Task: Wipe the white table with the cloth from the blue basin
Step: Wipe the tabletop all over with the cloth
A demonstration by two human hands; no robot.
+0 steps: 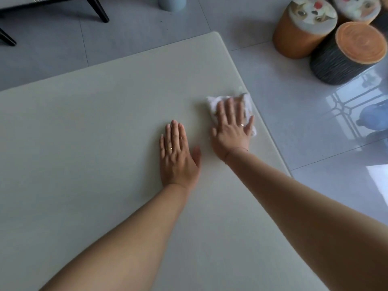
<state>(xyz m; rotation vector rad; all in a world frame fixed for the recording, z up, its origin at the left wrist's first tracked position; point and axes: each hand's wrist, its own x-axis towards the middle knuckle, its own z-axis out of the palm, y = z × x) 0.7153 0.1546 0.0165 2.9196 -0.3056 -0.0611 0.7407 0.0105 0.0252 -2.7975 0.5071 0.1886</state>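
Observation:
The white table (94,133) fills most of the view, its right edge running diagonally. A white cloth (214,101) lies flat near that right edge. My right hand (231,131) presses down on the cloth with fingers spread, covering its middle. My left hand (176,156) rests palm-down and empty on the bare tabletop, just left of the right hand. The blue basin is partly visible at the frame's right edge (375,118) on the floor.
Three round stools stand on the tiled floor at the upper right: an orange one (298,36), a dark one with an orange top (344,57), another behind (357,7). Black furniture legs (98,9) and a pale blue cylinder (172,3) sit beyond the table's far edge.

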